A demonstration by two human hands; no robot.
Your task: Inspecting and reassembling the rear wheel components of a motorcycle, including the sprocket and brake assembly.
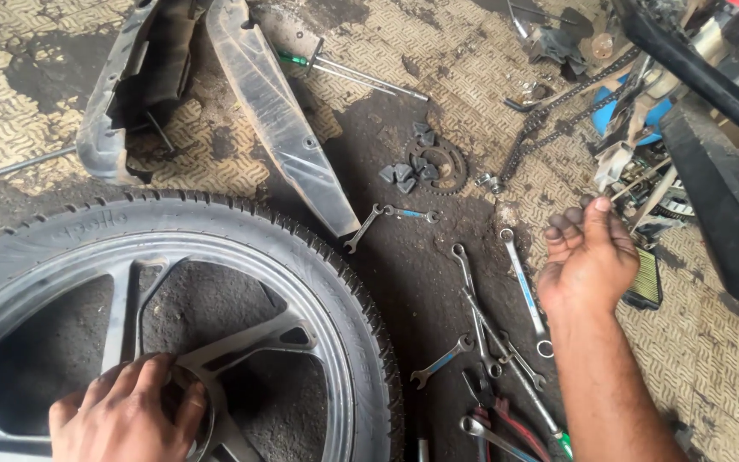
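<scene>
Your left hand (126,415) lies spread, palm down, on the hub of the motorcycle wheel (215,257), fingers draped over the centre where the spokes meet; it grips nothing that I can make out, though the hub under the palm is hidden. The wheel lies flat on the oily floor, filling the view from 7 to 9 o'clock. Your right hand (590,252) hangs in the air at 3 o'clock, palm up, fingers loosely curled and empty, above a scatter of spanners (481,342) that runs down toward 5 o'clock. One long ring spanner (523,291) lies just beside your wrist. Further out, near 1 o'clock, a sprocket (438,164) holds a few dark rubber blocks (404,174) within its ring. A drive chain (558,111) stretches away at 2 o'clock, and a grey plastic mudguard (275,111) leans across at 12 o'clock.
</scene>
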